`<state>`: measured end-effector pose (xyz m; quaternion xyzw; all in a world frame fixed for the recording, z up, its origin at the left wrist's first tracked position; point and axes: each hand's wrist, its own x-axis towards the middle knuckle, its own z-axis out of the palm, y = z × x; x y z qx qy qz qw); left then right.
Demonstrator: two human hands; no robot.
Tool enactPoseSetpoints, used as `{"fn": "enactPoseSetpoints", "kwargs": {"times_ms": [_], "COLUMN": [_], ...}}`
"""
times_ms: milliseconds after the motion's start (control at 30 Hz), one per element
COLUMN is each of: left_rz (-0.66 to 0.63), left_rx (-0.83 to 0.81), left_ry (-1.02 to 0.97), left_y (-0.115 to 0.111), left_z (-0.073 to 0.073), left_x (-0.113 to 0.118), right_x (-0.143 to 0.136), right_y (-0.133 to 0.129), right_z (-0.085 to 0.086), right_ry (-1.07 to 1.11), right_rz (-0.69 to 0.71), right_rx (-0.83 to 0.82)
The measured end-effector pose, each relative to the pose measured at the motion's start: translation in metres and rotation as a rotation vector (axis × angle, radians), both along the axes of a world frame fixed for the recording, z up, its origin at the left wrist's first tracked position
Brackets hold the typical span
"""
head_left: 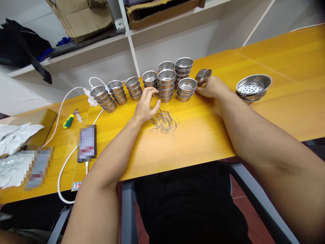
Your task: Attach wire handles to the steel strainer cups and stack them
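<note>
My right hand [212,87] grips a perforated metal strainer cup [203,76], tilted on its side at the right end of the cup stacks. Its fingertips are partly hidden behind the hand. My left hand [146,105] is open, thumb and fingers apart, beside a tall stack of strainer cups [166,81]; whether a fingertip touches that stack I cannot tell. Just right of my left wrist lies a loose pile of thin curved wires [165,122]. Between my hands stands a shorter cup stack [187,89].
More cup stacks [116,91] run leftward. A wide nested stack [254,86] stands far right on the yellow table [198,135]. At left are a phone [87,143] with a white cable, a green-yellow screwdriver [68,121] and plastic bags [15,139]. Shelves with boxes [83,17] rise behind.
</note>
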<state>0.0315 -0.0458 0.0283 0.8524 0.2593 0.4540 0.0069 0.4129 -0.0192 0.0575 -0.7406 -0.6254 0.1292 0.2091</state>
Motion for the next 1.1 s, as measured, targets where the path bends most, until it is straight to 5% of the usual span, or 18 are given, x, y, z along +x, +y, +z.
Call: {"fn": "enactPoseSetpoints", "kwargs": {"times_ms": [267,533,667,867,1100], "left_rz": [0.040,0.041,0.041,-0.009,-0.003], "left_rx": [-0.045,-0.062,-0.039,0.036,0.012], "left_ry": [0.019,-0.025,-0.067,0.023,0.023], "left_y": [0.001,0.006,0.009,-0.001,0.002], "left_z": [-0.002,-0.005,-0.006,0.005,0.003], "left_x": [-0.002,-0.001,0.002,0.011,0.008], "right_x": [-0.015,-0.029,-0.069,-0.129,-0.143], "right_y": [-0.008,-0.038,-0.065,-0.085,-0.092], "right_z": [0.013,0.051,0.056,0.032,0.023], "right_ry": [0.158,0.281,0.347,0.388,0.339], "right_rz": [-0.188,-0.033,0.184,0.704,0.840], "right_rx": [0.290,0.805,0.819,0.653,0.653]}}
